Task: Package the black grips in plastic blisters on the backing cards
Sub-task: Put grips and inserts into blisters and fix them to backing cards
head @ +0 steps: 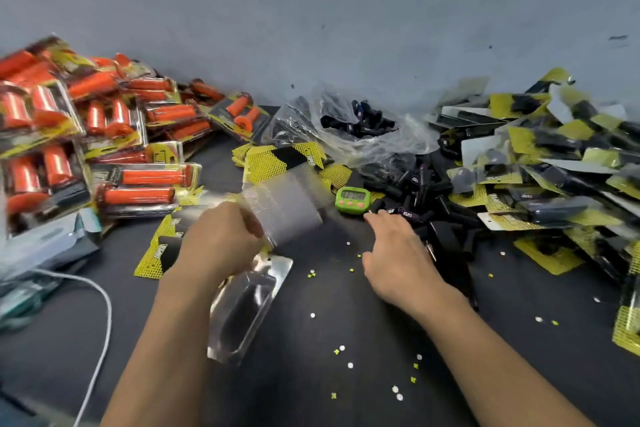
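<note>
Your left hand [221, 239] grips a blurred backing card [284, 208] at frame centre, clear blister [242, 308] below it. Your right hand [398, 253], fingers spread, touches the loose black grips [426, 191] centre-right.

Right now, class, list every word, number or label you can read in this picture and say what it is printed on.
Green timer: digits on its display, too blurred to read.
Yellow backing cards: a brand word, too blurred to read.
Loose black grips: small white lettering, too small to read.
Orange grip packs: printed labels, blurred, unreadable.
Nothing can be quoted with confidence.
</note>
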Demonstrator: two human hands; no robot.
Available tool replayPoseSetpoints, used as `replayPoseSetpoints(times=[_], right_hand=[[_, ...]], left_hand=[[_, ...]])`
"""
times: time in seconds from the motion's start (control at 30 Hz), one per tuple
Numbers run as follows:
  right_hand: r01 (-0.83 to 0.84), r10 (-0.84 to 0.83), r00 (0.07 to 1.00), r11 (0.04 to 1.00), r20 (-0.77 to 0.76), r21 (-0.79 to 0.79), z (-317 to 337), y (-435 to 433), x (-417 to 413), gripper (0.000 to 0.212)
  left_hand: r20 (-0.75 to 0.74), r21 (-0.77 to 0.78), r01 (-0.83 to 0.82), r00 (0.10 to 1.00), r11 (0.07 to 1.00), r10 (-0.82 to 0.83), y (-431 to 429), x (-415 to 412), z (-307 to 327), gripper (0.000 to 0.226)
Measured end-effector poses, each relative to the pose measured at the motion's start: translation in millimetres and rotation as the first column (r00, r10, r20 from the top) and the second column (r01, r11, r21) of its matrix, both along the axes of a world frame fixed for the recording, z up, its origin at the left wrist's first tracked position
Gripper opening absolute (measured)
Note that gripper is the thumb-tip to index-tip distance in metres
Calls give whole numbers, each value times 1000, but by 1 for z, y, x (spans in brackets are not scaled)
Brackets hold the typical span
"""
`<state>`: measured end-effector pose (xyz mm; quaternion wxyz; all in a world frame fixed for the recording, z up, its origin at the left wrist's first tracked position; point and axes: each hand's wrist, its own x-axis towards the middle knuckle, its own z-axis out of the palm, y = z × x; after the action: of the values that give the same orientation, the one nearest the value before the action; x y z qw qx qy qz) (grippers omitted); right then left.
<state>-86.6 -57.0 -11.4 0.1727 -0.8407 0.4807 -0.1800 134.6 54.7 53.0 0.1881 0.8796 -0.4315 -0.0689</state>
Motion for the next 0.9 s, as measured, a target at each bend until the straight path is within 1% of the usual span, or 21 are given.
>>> replayPoseSetpoints(times=[0.07,0.13,0.17,0.27,0.33,0.37,0.4,0.43,0.47,0.53,0.57,0.63,0.67,0.77,0.83,0.9], right_hand=[[31,-29,998,999,-53,22,-7,-5,10,73],[50,-47,997,998,-64,43,-15,-8,16,70],[56,-53,996,998,-66,39,-20,-7,17,65],[69,-70,997,997,-28,-41,-30,-1,16,43],[64,-58,997,992,54,-112,-31,3,12,22],[76,-62,993,988,102,-136,-30,4,10,12],[92,-69,986,985,150,-148,-29,6,8,4],[113,-83,977,982,196,-149,-27,8,6,7],[133,-97,967,980,235,-145,-25,11,5,13],[185,-141,949,973,281,-137,-24,14,4,22],[215,-169,941,968,294,-129,-24,15,3,24],[257,-218,923,962,318,-86,-25,14,2,24],[261,-229,919,964,320,-59,-25,13,1,24],[244,-221,916,969,336,-26,-27,10,-3,28],[247,-218,887,969,408,-19,-27,10,-4,26],[264,-224,823,965,522,-2,-27,10,-4,25]], left_hand=[[-5,155,7,1000,988,-6,13,11,-7,8],[-3,264,35,999,964,-36,20,14,-16,12],[-8,277,51,999,960,-51,20,14,-19,12],[19,195,68,997,978,-73,18,11,-26,11],[59,99,43,997,994,-49,18,13,-24,12],[51,69,44,998,997,-48,18,15,-21,14],[14,70,69,997,995,-71,19,17,-17,16],[-56,91,120,992,989,-115,20,17,-13,17],[-159,108,190,972,976,-172,21,15,-8,17],[-359,78,333,889,940,-285,18,2,-2,18],[-383,50,368,866,929,-322,13,-6,-2,16],[-320,-7,353,886,936,-336,-1,-23,-8,11],[-261,-35,329,909,944,-326,-9,-30,-12,10],[-20,-80,234,971,969,-236,-24,-46,-23,5],[83,-158,165,985,974,-153,-26,-54,-25,7],[221,-233,108,974,966,-56,-24,-61,-21,10]])
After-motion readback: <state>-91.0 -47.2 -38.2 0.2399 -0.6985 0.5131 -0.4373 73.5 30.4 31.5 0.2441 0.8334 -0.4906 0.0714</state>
